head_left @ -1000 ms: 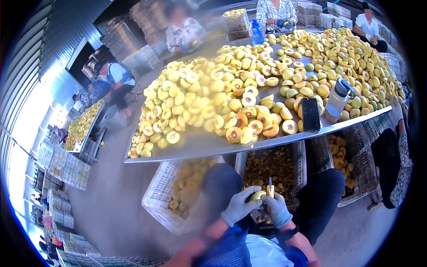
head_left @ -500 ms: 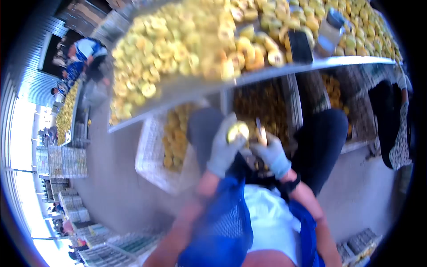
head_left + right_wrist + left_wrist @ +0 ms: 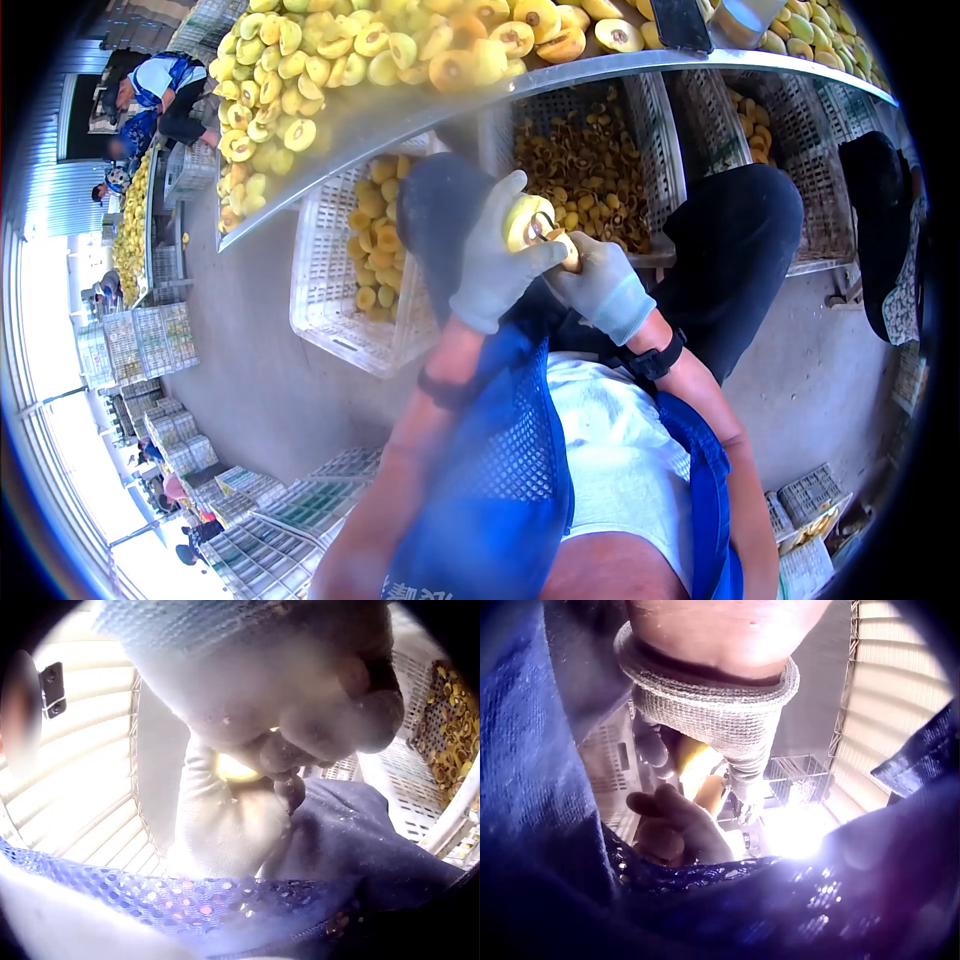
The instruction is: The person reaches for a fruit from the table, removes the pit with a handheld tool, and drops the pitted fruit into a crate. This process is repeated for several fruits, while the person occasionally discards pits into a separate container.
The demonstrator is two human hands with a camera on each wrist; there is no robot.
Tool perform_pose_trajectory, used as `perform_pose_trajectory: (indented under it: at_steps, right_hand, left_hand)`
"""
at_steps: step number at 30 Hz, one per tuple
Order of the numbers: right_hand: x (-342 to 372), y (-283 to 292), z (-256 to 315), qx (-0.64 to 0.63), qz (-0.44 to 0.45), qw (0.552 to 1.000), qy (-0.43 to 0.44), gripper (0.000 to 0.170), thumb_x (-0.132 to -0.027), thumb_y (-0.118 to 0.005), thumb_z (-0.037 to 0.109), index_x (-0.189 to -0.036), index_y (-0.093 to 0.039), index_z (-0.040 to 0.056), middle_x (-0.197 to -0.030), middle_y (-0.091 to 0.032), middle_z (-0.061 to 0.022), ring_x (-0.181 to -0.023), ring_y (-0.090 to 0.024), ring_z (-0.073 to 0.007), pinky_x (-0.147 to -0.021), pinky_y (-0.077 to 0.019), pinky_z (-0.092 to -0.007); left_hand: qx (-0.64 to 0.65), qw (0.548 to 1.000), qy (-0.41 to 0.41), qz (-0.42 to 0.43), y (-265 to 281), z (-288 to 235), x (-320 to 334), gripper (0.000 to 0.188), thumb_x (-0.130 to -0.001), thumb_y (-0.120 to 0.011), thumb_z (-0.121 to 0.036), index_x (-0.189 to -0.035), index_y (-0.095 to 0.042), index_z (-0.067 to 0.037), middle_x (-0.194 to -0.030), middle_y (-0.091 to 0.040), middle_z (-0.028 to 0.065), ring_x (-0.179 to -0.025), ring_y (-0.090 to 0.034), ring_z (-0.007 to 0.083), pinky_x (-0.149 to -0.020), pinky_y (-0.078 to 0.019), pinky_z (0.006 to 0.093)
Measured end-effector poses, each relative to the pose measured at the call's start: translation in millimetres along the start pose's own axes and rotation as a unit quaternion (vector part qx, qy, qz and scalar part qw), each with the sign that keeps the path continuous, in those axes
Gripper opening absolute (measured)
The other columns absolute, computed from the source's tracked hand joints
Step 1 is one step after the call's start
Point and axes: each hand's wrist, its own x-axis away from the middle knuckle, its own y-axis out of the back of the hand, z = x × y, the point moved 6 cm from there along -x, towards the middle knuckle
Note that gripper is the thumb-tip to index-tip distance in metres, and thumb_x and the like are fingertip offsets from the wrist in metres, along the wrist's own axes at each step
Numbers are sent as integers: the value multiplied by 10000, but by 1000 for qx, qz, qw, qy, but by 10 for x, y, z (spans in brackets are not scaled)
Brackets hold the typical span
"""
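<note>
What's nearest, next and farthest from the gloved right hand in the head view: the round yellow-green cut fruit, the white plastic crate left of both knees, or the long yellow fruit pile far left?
1. Cut fruit: in the left hand, beside the right hand.
2. White crate: farther left.
3. Long fruit pile: far left, background.

There are 2 hands (image 3: 497,262) (image 3: 603,287), 1 held fruit (image 3: 524,222), 1 tool (image 3: 569,254) and 1 phone (image 3: 682,25).

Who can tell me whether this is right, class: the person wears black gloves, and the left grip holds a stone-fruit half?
Not quite. The gloves are whitish, not black, as the head view shows. The rest stands: the left grip holds a stone-fruit half.
</note>
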Motion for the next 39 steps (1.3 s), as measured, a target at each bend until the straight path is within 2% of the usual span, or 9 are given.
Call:
perform_pose_trajectory:
  at_steps: [9,12,14,18,21,24,30,33,39]
  right_hand:
    - [29,-161,-105,-24,101,994,-33,251,-871,-652,187,-1037,-694,3,-932,-715,-244,-903,-695,-401,-789,-539,-434]
    - [48,-208,-157,-18,126,991,-37,214,-864,-662,129,-1033,-682,-1,-882,-735,-170,-814,-716,-234,-743,-543,-354]
    - [46,-225,-191,-30,132,991,-19,220,-862,-670,130,-1040,-679,-1,-873,-735,-140,-812,-702,-209,-754,-541,-348]
    - [56,-140,-66,-105,152,980,-72,318,-838,-691,198,-1081,-701,-8,-880,-736,-176,-813,-717,-271,-736,-538,-376]
    - [79,-131,-21,-152,182,960,-149,237,-832,-720,118,-1043,-658,31,-706,-640,-18,-581,-596,-104,-536,-475,-267]
    - [121,-63,127,-191,202,943,-182,213,-835,-698,105,-1030,-648,34,-668,-603,8,-515,-546,-72,-461,-418,-240]
    - [16,-233,-160,-107,133,985,27,219,-838,-648,84,-1044,-641,11,-664,-612,-1,-519,-558,-85,-461,-440,-256]
    - [76,-254,-258,-122,206,963,-119,229,-832,-669,165,-978,-698,-10,-691,-671,-116,-509,-600,-165,-481,-488,-330]
    - [187,-181,-102,-295,284,896,-169,93,-886,-625,108,-934,-613,28,-586,-523,10,-390,-483,-100,-321,-358,-258]
  left_hand:
    - [-80,997,7,5,-12,3,32,581,-738,-835,-145,-1254,-617,8,-1209,-644,96,-1079,-619,162,-942,-511,295]
    - [-86,995,12,49,-6,48,10,533,-753,-821,-139,-1229,-629,8,-1180,-655,92,-1049,-627,158,-913,-519,293]
    - [-106,989,38,100,3,36,-15,520,-762,-812,-135,-1226,-627,8,-1172,-657,91,-1040,-627,154,-903,-521,291]
    - [-61,998,9,29,-13,-44,-18,382,-864,-707,-125,-1212,-629,12,-1167,-659,84,-1022,-631,154,-886,-523,286]
    - [82,995,-3,-62,-75,27,41,299,-926,-618,-115,-1193,-633,19,-1153,-665,79,-998,-639,156,-868,-524,286]
    - [133,987,11,-90,-110,29,80,250,-961,-565,-136,-1131,-653,26,-1091,-683,77,-953,-653,161,-838,-527,285]
    - [62,998,-13,19,-129,-43,-80,306,-1005,-546,-237,-980,-691,30,-954,-712,80,-841,-670,160,-752,-533,281]
    - [111,990,71,58,-155,89,-149,313,-990,-570,-249,-937,-700,31,-906,-720,90,-792,-670,156,-731,-531,276]
    - [63,993,79,53,-182,-8,-157,310,-964,-570,-236,-888,-720,24,-831,-719,98,-745,-671,154,-718,-522,270]
